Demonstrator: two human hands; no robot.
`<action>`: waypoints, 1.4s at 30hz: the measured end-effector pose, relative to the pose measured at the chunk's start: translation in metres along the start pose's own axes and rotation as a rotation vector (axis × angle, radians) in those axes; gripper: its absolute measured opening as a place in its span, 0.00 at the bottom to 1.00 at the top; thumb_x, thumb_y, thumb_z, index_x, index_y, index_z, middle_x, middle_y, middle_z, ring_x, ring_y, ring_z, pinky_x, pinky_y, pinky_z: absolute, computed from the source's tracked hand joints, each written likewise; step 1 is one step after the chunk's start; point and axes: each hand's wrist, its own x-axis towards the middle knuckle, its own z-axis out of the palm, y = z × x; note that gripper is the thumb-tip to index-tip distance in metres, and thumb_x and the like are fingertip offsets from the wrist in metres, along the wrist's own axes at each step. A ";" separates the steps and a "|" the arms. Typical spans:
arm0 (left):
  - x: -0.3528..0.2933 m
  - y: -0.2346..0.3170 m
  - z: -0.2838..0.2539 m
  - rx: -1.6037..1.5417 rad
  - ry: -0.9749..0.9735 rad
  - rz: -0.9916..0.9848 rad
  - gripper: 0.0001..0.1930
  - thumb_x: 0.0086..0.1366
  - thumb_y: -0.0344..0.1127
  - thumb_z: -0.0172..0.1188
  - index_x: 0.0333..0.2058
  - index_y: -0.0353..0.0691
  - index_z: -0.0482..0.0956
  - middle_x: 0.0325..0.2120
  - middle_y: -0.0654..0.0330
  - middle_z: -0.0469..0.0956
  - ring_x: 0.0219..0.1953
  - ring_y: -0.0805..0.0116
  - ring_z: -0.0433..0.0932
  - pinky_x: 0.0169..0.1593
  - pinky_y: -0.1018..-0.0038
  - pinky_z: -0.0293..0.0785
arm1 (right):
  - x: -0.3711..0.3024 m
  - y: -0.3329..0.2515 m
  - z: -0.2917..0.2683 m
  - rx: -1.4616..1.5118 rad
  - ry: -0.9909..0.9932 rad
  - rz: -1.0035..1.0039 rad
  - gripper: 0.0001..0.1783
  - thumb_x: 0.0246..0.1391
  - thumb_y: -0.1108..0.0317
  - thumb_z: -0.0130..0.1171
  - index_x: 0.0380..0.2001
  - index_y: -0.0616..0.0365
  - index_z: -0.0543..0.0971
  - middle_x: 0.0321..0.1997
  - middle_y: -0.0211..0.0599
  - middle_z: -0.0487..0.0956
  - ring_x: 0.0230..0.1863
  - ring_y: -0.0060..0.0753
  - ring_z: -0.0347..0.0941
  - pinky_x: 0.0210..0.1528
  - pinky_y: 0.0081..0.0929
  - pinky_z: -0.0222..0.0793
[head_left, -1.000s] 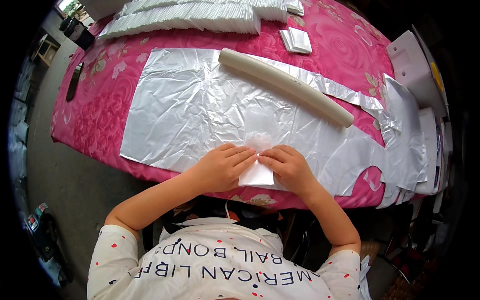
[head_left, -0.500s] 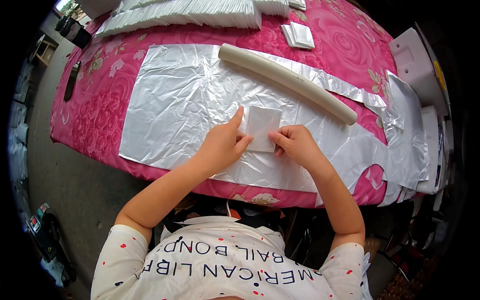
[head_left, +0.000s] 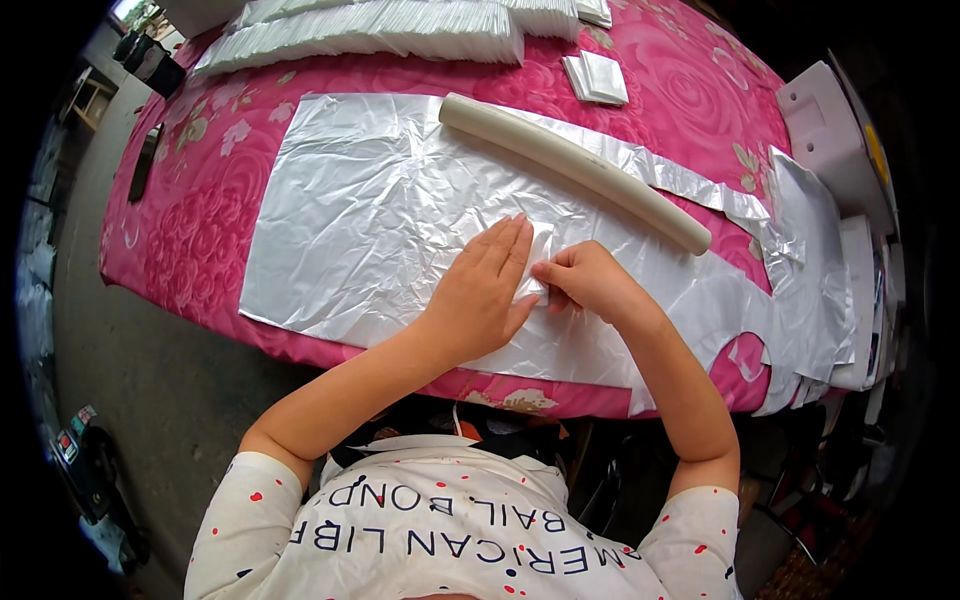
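Clock centred on the packet, 12 pointing away from the person at the table. Far left, 8 o'clock: dark device [head_left: 85, 455] down on the floor, type unclear from here. Between 9 and 10: thin dark slab [head_left: 145, 163] lying near the edge of the pink floral cloth [head_left: 190, 230]. At 10: black bottle [head_left: 150, 65], tilted in view. Toward 11: long row [head_left: 370, 40] of thin white packs, packed tight side by side. Silvery sheet [head_left: 330, 200], creased, spreads flat over the cloth from 9 round to about 4, under the work. Left hand [head_left: 480, 290] at 8: flat, palm down, fingers straight and together, thumb out to the side; pressing on the packet, not gripping it. Packet [head_left: 542, 243]: small, white, folded, on the sheet; left part hidden under that hand. Beige tube [head_left: 575, 170] lies on the sheet, slanting from 11 down to almost 3, apart from both hands. Right hand [head_left: 588, 285] at 4: fingers curled in, thumb and index pinched on the packet's right edge. Past the tube, between 12 and 1: small pile [head_left: 597, 78] of white squares on the cloth. At 3: loose crumpled film [head_left: 810, 260]. Far right, 2 o'clock: white box [head_left: 830, 145].
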 end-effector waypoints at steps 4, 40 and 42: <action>0.006 0.003 0.014 0.122 -0.095 -0.046 0.44 0.56 0.53 0.55 0.60 0.24 0.49 0.61 0.39 0.50 0.65 0.46 0.48 0.66 0.57 0.43 | 0.001 0.002 0.002 -0.003 0.021 -0.013 0.18 0.53 0.61 0.55 0.17 0.64 0.78 0.15 0.33 0.75 0.18 0.22 0.73 0.21 0.20 0.65; -0.193 -0.001 -0.056 -1.239 -0.070 -1.280 0.11 0.63 0.30 0.53 0.40 0.29 0.77 0.33 0.54 0.80 0.33 0.69 0.79 0.38 0.79 0.74 | -0.042 -0.008 0.195 -0.571 -0.092 -0.992 0.29 0.58 0.54 0.46 0.58 0.59 0.62 0.67 0.53 0.50 0.70 0.52 0.36 0.68 0.49 0.30; -0.181 0.000 -0.069 -0.845 -0.220 -1.057 0.08 0.60 0.30 0.56 0.34 0.32 0.80 0.26 0.57 0.81 0.27 0.72 0.79 0.34 0.81 0.72 | -0.039 -0.010 0.175 -0.695 -0.039 -1.101 0.23 0.56 0.56 0.49 0.51 0.60 0.70 0.64 0.52 0.57 0.70 0.51 0.39 0.68 0.49 0.32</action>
